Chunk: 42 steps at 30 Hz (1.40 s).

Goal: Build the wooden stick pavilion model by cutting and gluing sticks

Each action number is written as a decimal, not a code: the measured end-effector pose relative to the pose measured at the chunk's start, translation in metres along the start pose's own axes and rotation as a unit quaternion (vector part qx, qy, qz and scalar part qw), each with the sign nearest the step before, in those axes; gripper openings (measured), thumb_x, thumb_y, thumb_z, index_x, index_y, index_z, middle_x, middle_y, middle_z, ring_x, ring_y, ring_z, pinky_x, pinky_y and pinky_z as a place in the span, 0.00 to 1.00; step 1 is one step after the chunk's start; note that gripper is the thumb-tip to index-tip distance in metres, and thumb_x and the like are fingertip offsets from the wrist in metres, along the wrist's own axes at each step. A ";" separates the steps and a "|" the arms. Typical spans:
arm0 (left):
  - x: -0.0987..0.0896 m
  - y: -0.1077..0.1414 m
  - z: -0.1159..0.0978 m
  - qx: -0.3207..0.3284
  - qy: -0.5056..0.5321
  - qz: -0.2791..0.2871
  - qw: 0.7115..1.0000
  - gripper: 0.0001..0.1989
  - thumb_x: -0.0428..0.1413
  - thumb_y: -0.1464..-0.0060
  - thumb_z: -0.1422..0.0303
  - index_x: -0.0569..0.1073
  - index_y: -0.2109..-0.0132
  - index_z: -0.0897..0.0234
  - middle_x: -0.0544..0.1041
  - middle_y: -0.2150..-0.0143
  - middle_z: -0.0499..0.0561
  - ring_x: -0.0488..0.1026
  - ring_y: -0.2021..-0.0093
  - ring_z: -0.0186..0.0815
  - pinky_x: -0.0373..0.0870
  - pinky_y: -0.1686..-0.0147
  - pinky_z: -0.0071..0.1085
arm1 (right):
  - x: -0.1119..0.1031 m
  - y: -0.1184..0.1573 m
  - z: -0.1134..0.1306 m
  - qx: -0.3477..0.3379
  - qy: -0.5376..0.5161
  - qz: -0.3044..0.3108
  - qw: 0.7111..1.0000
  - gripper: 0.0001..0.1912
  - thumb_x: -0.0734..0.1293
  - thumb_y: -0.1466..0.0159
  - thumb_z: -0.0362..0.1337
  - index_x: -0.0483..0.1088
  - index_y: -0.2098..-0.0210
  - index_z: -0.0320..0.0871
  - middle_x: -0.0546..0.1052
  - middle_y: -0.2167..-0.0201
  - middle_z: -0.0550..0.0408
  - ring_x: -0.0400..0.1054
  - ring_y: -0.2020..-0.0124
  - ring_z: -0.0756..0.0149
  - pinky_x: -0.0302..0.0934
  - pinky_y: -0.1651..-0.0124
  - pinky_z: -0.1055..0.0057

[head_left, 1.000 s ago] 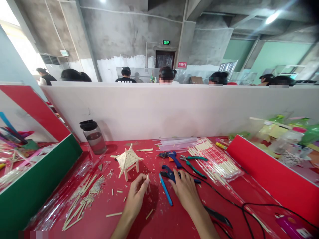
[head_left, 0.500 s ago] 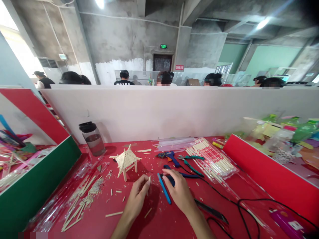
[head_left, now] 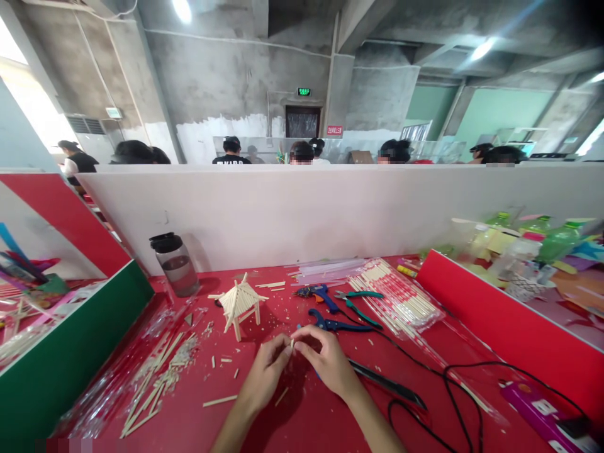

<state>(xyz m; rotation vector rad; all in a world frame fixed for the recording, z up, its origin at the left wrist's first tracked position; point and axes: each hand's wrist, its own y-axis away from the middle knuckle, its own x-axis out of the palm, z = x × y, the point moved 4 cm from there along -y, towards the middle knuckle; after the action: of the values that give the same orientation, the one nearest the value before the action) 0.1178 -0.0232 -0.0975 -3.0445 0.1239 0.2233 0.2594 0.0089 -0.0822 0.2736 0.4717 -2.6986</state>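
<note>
Red tabletop (head_left: pixel 325 415), pale stick (head_left: pixel 292 345) in pinching left hand (head_left: pixel 268 370), right hand (head_left: pixel 330 363) alongside, grip unclear

1. Small stick (head_left: pixel 292 345): pale cream.
2. Model hut (head_left: pixel 241 301): pale cream all over, its roof striped by the sticks lying side by side.
3. Tabletop (head_left: pixel 321 418): deep red, flecked with pale scraps.
4. Hot-glue gun (head_left: pixel 325 297): blue, with an orange trigger.
5. Pliers (head_left: pixel 365 294): teal-green handles.
6. Hand cutter (head_left: pixel 342 325): dark blue.
7. Packed sticks (head_left: pixel 401 292): cream, broken by a red printed pattern on the clear wrapper.
8. Plastic strips (head_left: pixel 325 272): translucent lilac.
9. Power strip (head_left: pixel 533 406): purple, with white patches.
10. Water bottle (head_left: pixel 182 277): clear, black-lidded.
11. Left divider (head_left: pixel 104 336): dark green; right divider (head_left: pixel 509 327): bright red, white-edged.
12. Partition (head_left: pixel 330 214): plain off-white.
</note>
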 end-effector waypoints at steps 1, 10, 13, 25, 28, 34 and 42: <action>0.000 0.000 0.000 0.001 -0.002 -0.001 1.000 0.18 0.53 0.43 0.53 0.67 0.71 0.64 0.64 0.74 0.48 0.61 0.70 0.33 0.58 0.68 0.29 | 0.000 0.000 0.001 -0.003 0.003 0.001 1.000 0.07 0.65 0.35 0.38 0.74 0.62 0.43 0.78 0.63 0.54 0.72 0.60 0.63 0.62 0.54 0.71; 0.001 -0.001 0.007 0.029 -0.020 -0.052 0.998 0.15 0.53 0.42 0.55 0.71 0.65 0.64 0.71 0.70 0.49 0.67 0.69 0.34 0.63 0.67 0.29 | -0.003 -0.002 -0.004 -0.003 0.002 -0.009 1.000 0.09 0.66 0.36 0.41 0.71 0.68 0.42 0.75 0.70 0.56 0.69 0.66 0.65 0.61 0.60 0.73; 0.001 -0.001 0.006 0.045 -0.028 -0.055 0.997 0.15 0.53 0.42 0.55 0.72 0.63 0.64 0.74 0.67 0.52 0.70 0.65 0.36 0.66 0.64 0.29 | -0.004 -0.003 -0.008 0.004 -0.001 -0.012 1.000 0.09 0.66 0.36 0.41 0.71 0.68 0.42 0.74 0.71 0.57 0.69 0.67 0.65 0.61 0.61 0.73; 0.002 0.000 0.000 0.058 -0.058 -0.050 0.995 0.17 0.51 0.41 0.55 0.73 0.64 0.66 0.74 0.69 0.51 0.69 0.67 0.36 0.65 0.65 0.29 | -0.004 -0.001 -0.007 0.002 0.013 -0.004 1.000 0.06 0.66 0.37 0.37 0.70 0.69 0.42 0.74 0.72 0.58 0.68 0.68 0.66 0.60 0.61 0.73; 0.000 -0.001 0.006 0.048 -0.051 -0.050 0.996 0.18 0.52 0.41 0.54 0.72 0.66 0.67 0.71 0.72 0.49 0.67 0.70 0.34 0.63 0.68 0.28 | -0.003 -0.001 -0.009 0.002 0.017 0.005 1.000 0.04 0.66 0.38 0.35 0.71 0.70 0.42 0.74 0.72 0.58 0.68 0.68 0.66 0.59 0.62 0.74; 0.000 -0.001 0.007 0.045 -0.048 -0.053 0.996 0.18 0.52 0.41 0.54 0.71 0.67 0.66 0.69 0.72 0.48 0.64 0.71 0.33 0.61 0.70 0.27 | -0.002 -0.001 -0.008 0.003 0.035 0.002 0.999 0.03 0.67 0.39 0.33 0.71 0.70 0.42 0.74 0.72 0.59 0.68 0.68 0.67 0.59 0.61 0.74; -0.004 -0.001 0.006 0.042 -0.078 -0.057 0.994 0.19 0.50 0.41 0.53 0.70 0.68 0.65 0.67 0.73 0.47 0.62 0.71 0.33 0.58 0.70 0.26 | 0.001 -0.001 -0.004 -0.008 0.044 -0.001 0.999 0.04 0.67 0.38 0.34 0.71 0.69 0.42 0.75 0.71 0.59 0.68 0.68 0.66 0.59 0.61 0.73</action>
<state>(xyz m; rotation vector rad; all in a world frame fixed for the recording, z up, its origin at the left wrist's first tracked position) 0.1125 -0.0209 -0.1030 -2.9253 -0.0490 0.4341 0.2586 0.0104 -0.0860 0.3883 0.5198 -2.6913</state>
